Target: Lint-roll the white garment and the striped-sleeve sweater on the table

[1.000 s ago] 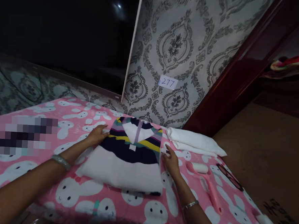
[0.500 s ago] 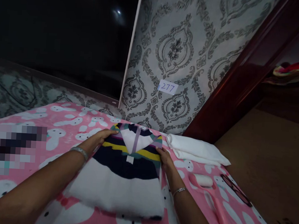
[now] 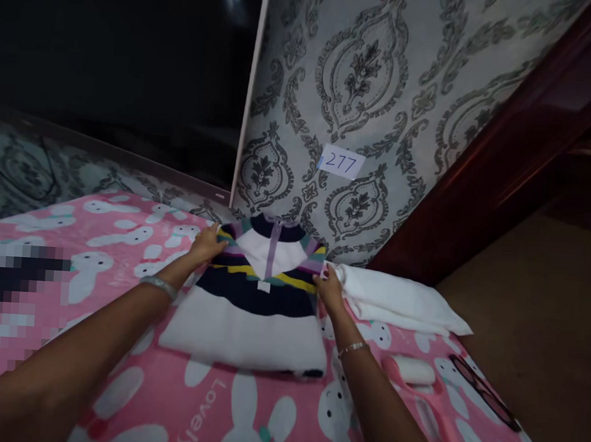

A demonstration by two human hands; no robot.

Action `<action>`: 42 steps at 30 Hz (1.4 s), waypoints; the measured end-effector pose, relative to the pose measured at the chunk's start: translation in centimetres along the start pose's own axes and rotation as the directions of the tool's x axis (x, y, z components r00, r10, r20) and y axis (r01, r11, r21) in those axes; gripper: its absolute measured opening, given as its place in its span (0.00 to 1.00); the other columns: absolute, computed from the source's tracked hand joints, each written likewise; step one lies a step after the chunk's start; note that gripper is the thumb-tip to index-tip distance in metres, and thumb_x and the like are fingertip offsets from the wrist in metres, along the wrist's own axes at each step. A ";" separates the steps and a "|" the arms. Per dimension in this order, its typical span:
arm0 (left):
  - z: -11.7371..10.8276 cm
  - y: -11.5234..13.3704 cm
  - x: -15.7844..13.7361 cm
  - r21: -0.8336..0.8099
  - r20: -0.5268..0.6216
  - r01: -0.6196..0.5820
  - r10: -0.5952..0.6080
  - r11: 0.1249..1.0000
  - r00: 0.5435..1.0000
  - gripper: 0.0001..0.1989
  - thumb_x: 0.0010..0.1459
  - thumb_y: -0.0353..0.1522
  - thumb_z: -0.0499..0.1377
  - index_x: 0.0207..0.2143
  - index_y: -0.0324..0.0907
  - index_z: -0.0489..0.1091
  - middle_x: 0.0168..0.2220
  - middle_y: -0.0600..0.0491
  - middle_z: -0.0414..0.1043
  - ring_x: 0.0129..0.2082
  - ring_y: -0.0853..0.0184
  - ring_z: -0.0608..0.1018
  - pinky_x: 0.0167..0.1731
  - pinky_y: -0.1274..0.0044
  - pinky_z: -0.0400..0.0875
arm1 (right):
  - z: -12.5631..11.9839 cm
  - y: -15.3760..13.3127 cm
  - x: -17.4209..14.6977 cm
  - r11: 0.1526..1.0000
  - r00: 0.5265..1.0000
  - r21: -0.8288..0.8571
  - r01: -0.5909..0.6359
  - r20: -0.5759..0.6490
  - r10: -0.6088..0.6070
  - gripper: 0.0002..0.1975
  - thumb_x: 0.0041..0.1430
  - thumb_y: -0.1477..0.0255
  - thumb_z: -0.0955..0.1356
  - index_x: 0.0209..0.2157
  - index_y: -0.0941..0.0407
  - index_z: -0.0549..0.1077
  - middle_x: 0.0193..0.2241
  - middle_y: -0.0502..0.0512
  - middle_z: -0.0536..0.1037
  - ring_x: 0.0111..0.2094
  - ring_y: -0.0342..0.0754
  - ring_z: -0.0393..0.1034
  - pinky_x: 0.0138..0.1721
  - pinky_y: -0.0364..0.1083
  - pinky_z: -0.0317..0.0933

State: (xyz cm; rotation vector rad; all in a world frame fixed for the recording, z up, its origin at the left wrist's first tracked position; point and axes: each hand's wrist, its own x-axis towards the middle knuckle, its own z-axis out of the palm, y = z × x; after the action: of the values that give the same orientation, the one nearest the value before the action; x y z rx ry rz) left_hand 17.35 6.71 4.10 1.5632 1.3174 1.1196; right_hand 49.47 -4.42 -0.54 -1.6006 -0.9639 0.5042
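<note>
White-and-navy top (image 3: 263, 302) sits between my left hand (image 3: 207, 243) and right hand (image 3: 329, 290), which pinch its shoulders; folding looks done, any straightening left unclear.

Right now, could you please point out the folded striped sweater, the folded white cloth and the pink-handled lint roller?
Folded striped sweater (image 3: 253, 302), head view: navy band.
Folded white cloth (image 3: 399, 299), head view: upper surface.
Pink-handled lint roller (image 3: 415, 372), head view: white roll.

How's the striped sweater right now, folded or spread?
Folded: the striped sweater forms a compact block, no sleeves spread sideways; left hand and right hand hold its shoulder edges.
</note>
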 end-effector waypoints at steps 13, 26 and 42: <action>-0.9 1.5 -9.7 0.331 0.409 -0.250 0.101 0.910 0.907 0.25 0.39 0.42 0.70 0.41 0.45 0.76 0.44 0.46 0.78 0.48 0.51 0.76 0.51 0.67 0.69 | -1.9 -1.0 -10.2 0.967 0.969 -0.231 0.105 0.244 -0.047 0.31 0.46 0.69 0.71 0.55 0.53 0.74 0.49 0.58 0.79 0.53 0.62 0.70 0.55 0.57 0.61; -10.2 4.7 -22.2 0.227 0.741 -0.270 0.014 0.936 0.672 0.21 0.58 0.47 0.55 0.47 0.45 0.75 0.39 0.50 0.78 0.36 0.63 0.78 0.37 0.74 0.74 | -11.0 -1.9 -22.6 0.985 0.840 0.155 -0.078 0.543 -0.019 0.23 0.58 0.55 0.69 0.47 0.56 0.78 0.29 0.54 0.76 0.27 0.46 0.68 0.29 0.45 0.63; -2.9 -0.5 -23.4 0.427 0.358 -0.344 0.193 0.836 0.914 0.09 0.48 0.24 0.55 0.31 0.42 0.72 0.32 0.50 0.75 0.35 0.61 0.76 0.41 0.67 0.74 | -3.3 -3.5 -18.5 1.000 0.981 -0.007 -0.018 0.192 0.019 0.06 0.50 0.70 0.69 0.31 0.56 0.75 0.28 0.54 0.78 0.34 0.54 0.76 0.33 0.49 0.70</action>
State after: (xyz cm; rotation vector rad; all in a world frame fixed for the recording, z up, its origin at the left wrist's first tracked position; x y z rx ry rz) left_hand 12.75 -16.29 1.35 2.2536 1.2441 0.6878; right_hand 40.32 -21.21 0.43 -1.5871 -1.0961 0.6793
